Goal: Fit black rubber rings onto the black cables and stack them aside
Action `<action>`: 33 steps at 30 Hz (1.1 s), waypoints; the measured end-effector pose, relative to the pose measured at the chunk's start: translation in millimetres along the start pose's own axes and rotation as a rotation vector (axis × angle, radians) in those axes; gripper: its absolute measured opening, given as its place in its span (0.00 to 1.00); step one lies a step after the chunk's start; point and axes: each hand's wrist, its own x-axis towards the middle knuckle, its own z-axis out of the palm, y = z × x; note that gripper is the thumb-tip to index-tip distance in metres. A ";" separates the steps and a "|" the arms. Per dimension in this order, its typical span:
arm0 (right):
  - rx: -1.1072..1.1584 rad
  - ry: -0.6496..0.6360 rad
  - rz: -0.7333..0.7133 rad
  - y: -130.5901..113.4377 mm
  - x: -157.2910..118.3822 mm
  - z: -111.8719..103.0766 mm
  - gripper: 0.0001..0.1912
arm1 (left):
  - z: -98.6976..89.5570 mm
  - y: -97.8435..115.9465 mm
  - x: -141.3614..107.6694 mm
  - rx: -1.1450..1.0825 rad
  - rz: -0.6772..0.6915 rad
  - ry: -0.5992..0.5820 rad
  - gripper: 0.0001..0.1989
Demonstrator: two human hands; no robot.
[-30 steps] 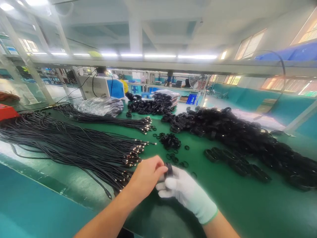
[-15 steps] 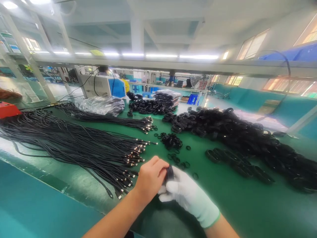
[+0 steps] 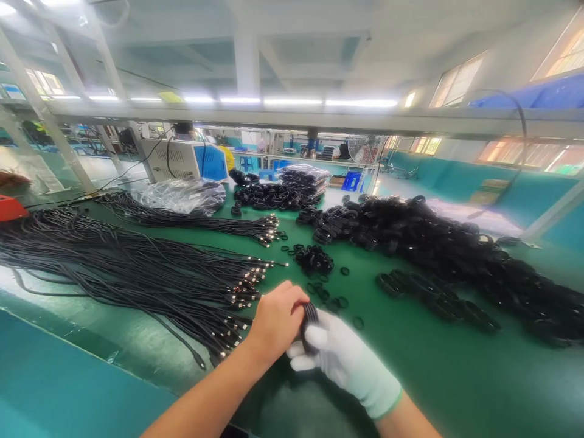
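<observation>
My bare left hand (image 3: 275, 322) and my white-gloved right hand (image 3: 343, 359) meet near the front of the green table (image 3: 429, 377). Between them they grip a small black coiled cable bundle (image 3: 311, 315), the fingers of both hands closed around it. Just beyond the hands lie small black rubber rings (image 3: 314, 260) scattered on the mat. To the left, a fan of long black cables with metal plug ends (image 3: 137, 274) reaches almost to my left hand.
A large heap of coiled black cables (image 3: 438, 243) fills the right side, with a few coils (image 3: 433, 298) in front of it. Further back are bagged cables (image 3: 185, 196), more coils (image 3: 274, 196) and a grey-and-blue machine (image 3: 189, 159). A red box (image 3: 9, 208) sits far left.
The hands stay together on the coiled bundle, shifting only slightly; my left fingers have curled further over it. The camera view wobbled a little.
</observation>
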 end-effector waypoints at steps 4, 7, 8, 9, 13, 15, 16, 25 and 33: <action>0.242 -0.101 0.046 -4.1 -2.1 -1.2 0.18 | -27.2 -3.1 12.7 -0.321 -0.082 -0.277 0.13; 0.346 -0.201 0.147 -6.0 -2.7 2.8 0.24 | -38.5 -12.7 15.5 -0.592 -0.078 -0.516 0.20; 0.348 -0.221 0.177 -5.8 -2.4 4.3 0.26 | -39.2 -16.1 15.1 -0.655 -0.068 -0.582 0.21; 0.337 -0.215 0.193 -5.2 -1.9 5.3 0.28 | -38.6 -19.2 14.5 -0.700 -0.063 -0.623 0.21; 0.145 -0.010 0.121 -1.4 1.9 5.0 0.22 | -32.5 -25.2 12.7 -0.667 -0.089 -0.559 0.18; 0.006 0.093 0.054 -0.1 3.3 3.6 0.19 | -30.0 -24.0 12.6 -0.563 -0.113 -0.516 0.18; -0.051 0.131 0.035 0.3 3.6 3.0 0.21 | -29.0 -23.0 12.4 -0.517 -0.123 -0.495 0.18; -0.208 0.153 0.018 -2.3 0.4 0.6 0.25 | -17.2 -39.0 9.9 -0.585 -0.249 -0.266 0.15; -1.286 0.964 0.113 -77.0 -40.5 -60.5 0.32 | -12.2 -47.5 12.2 -0.418 -0.228 -0.278 0.15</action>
